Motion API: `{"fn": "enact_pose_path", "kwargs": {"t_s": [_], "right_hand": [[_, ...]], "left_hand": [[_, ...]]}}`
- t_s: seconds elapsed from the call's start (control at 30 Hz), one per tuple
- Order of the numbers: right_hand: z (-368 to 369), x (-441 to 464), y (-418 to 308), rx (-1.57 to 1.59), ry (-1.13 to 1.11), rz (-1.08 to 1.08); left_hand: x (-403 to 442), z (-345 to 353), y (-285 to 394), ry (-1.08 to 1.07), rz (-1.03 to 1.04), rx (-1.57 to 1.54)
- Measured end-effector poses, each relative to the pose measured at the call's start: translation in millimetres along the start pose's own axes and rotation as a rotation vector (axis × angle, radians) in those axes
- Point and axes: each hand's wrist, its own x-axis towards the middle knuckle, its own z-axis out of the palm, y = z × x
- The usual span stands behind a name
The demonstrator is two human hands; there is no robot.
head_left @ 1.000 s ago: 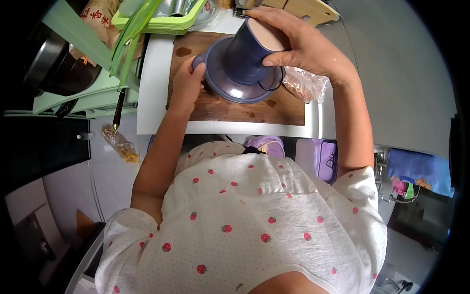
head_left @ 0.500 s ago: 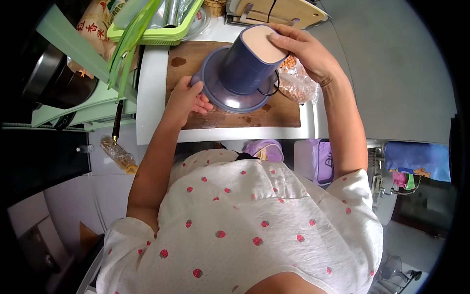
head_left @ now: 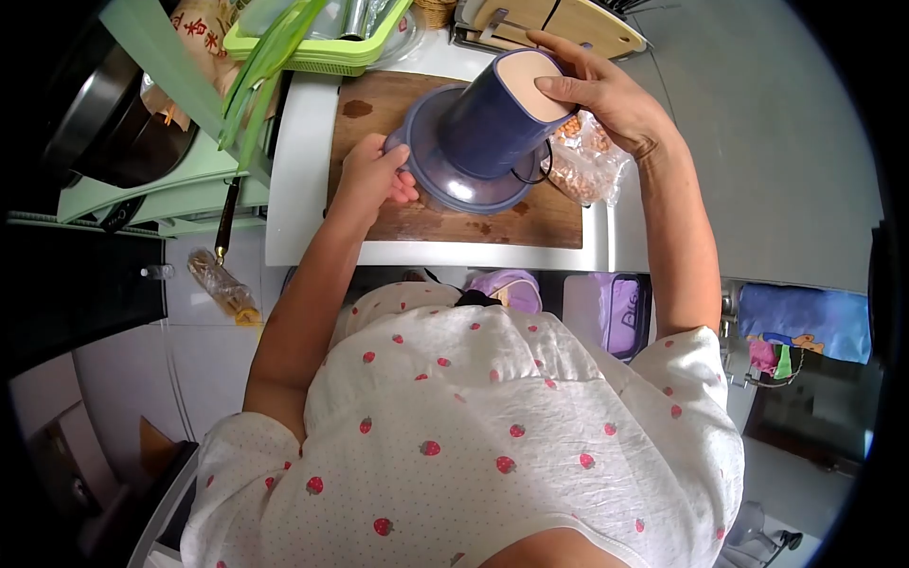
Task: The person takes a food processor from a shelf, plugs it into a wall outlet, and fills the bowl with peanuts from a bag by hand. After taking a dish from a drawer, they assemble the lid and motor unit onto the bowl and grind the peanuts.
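A dark blue kitchen appliance [head_left: 492,123] with a flat beige top stands tilted over the cutting board [head_left: 374,95]. It flares into a round, see-through blue rim, and a thin black cord loops at its right side. My left hand [head_left: 372,180] grips the left edge of that rim, thumb on top and fingers curled beneath. At the upper right, my right hand [head_left: 611,95] holds the body's upper end, its thumb resting on the beige face and its other fingers reaching behind. Beside the appliance lies a clear plastic bag [head_left: 589,170] of peanut-like kernels, partly covered.
A green basket [head_left: 365,59] with green leaves hanging over its side stands back left, near a rice bag [head_left: 204,43]. Wooden boards [head_left: 582,26] stand in a rack behind. A dark pot [head_left: 133,142] sits on the left shelf.
The view has shifted slightly, and the appliance appears a little further right and up. My right fingers look more spread along its upper end. The left hand keeps its grip on the rim.
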Motion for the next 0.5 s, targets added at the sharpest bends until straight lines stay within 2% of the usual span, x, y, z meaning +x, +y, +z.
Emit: {"fn": "enact_pose_path", "kwargs": {"t_s": [0.17, 0.27, 0.4, 0.5], "right_hand": [[1, -2, -6, -0.109, 0.055, -0.044], [1, -1, 2, -0.047, 0.024, 0.024], [1, 3, -2, -0.036, 0.004, 0.012], [-4, 8, -3, 0.041, 0.032, 0.139]], "left_hand": [[1, 2, 2, 0.007, -0.017, 0.021], [8, 3, 3, 0.038, -0.020, 0.045], [30, -4, 8, -0.001, -0.002, 0.057], [38, -7, 11, -0.029, 0.004, 0.072]]}}
